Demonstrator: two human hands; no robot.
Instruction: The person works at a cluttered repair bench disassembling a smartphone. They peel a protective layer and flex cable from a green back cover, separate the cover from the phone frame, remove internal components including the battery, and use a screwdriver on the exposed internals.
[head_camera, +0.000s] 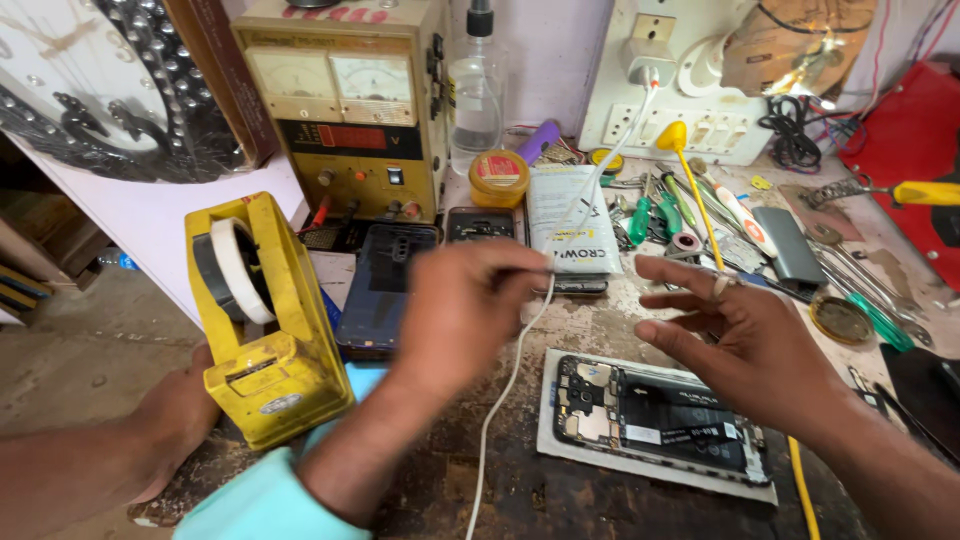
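Yellow plastic tape dispenser (270, 330) with a roll of white tape stands at the left edge of the worn workbench (560, 510). The left hand (175, 420) rests against the dispenser's base at that edge. Its fingers are hidden behind the dispenser, so I cannot tell its grip. Just right of the dispenser lies a dark blue phone back cover (385, 285). Over it reaches another person's hand in a turquoise sleeve (460, 310), its fingertips pressed together at a thin white cable (505, 390) that runs down the bench. Near the front edge, an opened black phone (660, 410) with its battery and boards bared lies on a white mat (560, 445). Above it hovers the right hand (745, 345), fingers spread and empty, a ring on one finger.
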